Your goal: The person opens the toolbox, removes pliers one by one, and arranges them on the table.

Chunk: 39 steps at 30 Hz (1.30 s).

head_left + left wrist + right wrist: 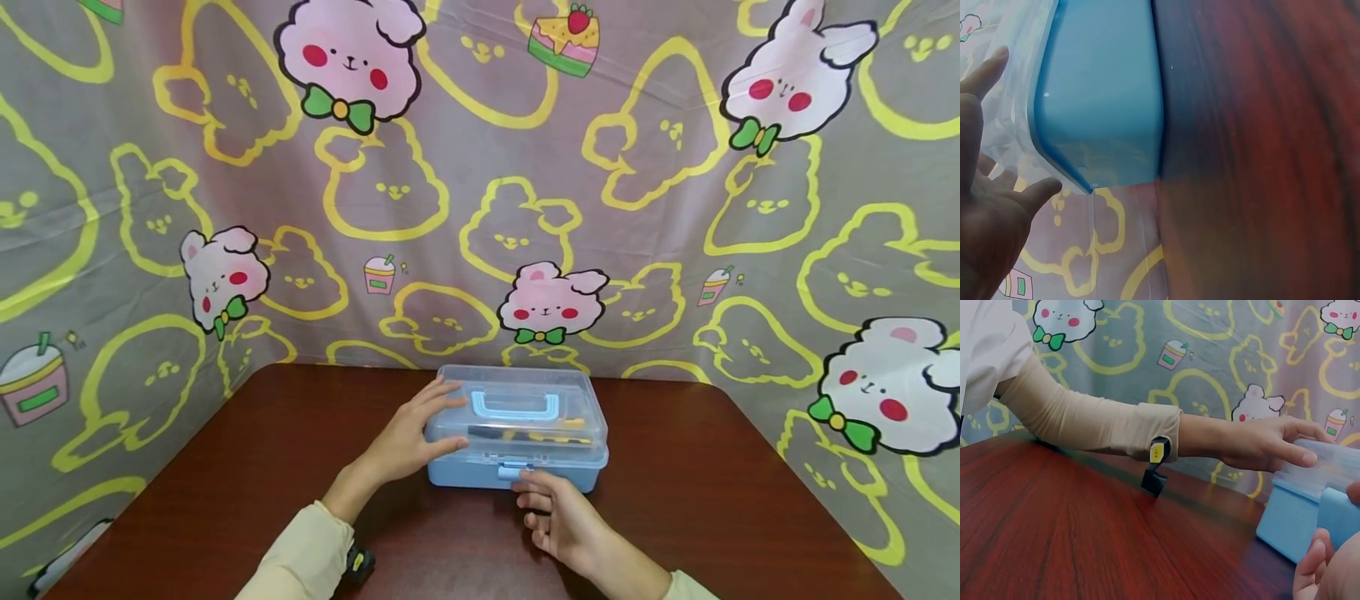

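Observation:
A toolbox (465,475) with a light blue base and a clear lid stands on the table. Through the lid (536,383), which is down, yellow and dark items show faintly. My left hand (412,433) lies at the lid's left side, fingers spread and thumb toward the front; the left wrist view shows these fingers (988,75) beside the clear plastic. At the front, fingertips of my right hand (566,521) are at the blue latch (513,472), the other fingers loosely bent. Whether they touch the latch is hard to tell. Only part of this hand (1341,569) shows in the right wrist view.
The dark red-brown wooden table (712,500) extends on both sides of the box. Behind it hangs a patterned curtain (637,242) with cartoon animals. A black wrist strap device (1157,469) hangs at the left sleeve. A blue handle (517,407) tops the lid.

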### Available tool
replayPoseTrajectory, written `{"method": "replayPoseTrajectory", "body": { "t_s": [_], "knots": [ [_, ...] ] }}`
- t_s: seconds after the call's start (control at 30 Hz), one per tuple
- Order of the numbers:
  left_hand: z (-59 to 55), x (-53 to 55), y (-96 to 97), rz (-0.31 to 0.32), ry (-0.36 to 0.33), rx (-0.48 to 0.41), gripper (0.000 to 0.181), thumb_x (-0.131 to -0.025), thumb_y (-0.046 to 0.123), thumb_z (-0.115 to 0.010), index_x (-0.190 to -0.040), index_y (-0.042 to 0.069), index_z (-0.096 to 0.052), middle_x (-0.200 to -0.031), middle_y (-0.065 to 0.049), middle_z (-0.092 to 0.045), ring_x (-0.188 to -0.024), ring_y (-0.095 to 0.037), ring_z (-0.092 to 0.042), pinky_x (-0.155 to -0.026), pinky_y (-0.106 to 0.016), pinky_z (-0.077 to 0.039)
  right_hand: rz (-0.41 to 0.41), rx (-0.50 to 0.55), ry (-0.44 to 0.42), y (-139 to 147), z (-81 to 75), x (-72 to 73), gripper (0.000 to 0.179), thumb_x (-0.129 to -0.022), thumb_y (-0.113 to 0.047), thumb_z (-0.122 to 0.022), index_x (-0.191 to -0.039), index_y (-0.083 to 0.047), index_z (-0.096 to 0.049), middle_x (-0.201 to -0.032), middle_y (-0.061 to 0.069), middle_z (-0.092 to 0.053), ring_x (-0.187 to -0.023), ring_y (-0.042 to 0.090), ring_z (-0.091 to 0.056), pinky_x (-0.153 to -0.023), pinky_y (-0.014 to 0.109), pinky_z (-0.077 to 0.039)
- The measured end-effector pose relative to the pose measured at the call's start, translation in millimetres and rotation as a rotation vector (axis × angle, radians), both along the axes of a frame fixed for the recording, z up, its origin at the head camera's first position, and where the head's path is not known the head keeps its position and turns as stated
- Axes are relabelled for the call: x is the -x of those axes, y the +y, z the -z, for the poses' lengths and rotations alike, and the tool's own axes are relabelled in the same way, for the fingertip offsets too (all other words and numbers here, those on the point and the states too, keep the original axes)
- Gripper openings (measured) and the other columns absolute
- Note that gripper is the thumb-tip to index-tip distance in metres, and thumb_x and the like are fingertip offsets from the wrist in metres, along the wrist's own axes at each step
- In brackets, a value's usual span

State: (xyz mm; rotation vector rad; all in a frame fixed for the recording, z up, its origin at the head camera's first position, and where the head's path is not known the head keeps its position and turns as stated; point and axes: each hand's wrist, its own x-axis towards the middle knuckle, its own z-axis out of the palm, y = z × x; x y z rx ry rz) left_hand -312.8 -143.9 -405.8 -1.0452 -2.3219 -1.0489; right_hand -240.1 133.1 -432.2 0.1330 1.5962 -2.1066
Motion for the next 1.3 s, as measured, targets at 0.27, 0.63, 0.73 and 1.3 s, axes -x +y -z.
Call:
{"method": "replayPoseTrajectory", "body": {
  "t_s": [0.27, 0.63, 0.73, 1.3],
  "knots": [
    [-3.4, -2.5, -0.8, -0.008, -0.033, 0.051, 0.066, -0.088, 0.028, -0.086, -0.145, 0.009, -0.059, -0.157, -0.012, -0.044, -0.153, -0.039, -0.019, -0.113, -0.062, -0.029, -0.08, -0.15, 0.081, 12, 1.4, -0.6, 0.044, -0.096, -0.035, -0.07, -0.121, 0.001, -0.067, -0.09, 0.0, -0.064, -0.068, 0.009, -0.056, -0.063, 0.025, -0.043],
    [-12.6, -24.2, -21.4, -0.206, -0.073, 0.045, 0.095, -0.079, 0.031, -0.093, -0.153, -0.003, -0.043, -0.157, -0.022, -0.04, -0.142, -0.039, -0.04, -0.108, -0.059, -0.038, -0.081, -0.554, 0.67, 67, -17.5, 0.6, 0.024, -0.096, -0.017, -0.074, -0.111, 0.001, -0.074, -0.087, 0.007, -0.07, -0.072, 0.017, -0.06, -0.059, 0.029, -0.05],
    [-9.4, -29.7, -28.1, -0.272, -0.154, 0.051, 0.093, -0.081, 0.038, -0.09, -0.151, -0.004, -0.045, -0.155, -0.024, -0.043, -0.141, -0.041, -0.041, -0.108, -0.06, -0.037, 0.084, -0.706, 0.857, 78, -21.6, 2.9, 0.011, -0.092, -0.015, -0.079, -0.099, -0.008, -0.076, -0.079, 0.0, -0.069, -0.067, 0.015, -0.062, -0.058, 0.029, -0.05],
    [-2.2, -29.8, -20.5, -0.275, -0.36, 0.213, 0.082, -0.086, 0.04, -0.086, -0.142, -0.009, -0.054, -0.149, -0.027, -0.049, -0.138, -0.045, -0.045, -0.108, -0.059, -0.038, 0.162, -1.084, 0.912, 107, -11.4, 38.5, 0.077, -0.082, -0.05, -0.086, -0.136, 0.002, -0.065, -0.128, 0.019, -0.068, -0.121, 0.038, -0.062, -0.095, 0.058, -0.048]
  ]
}}
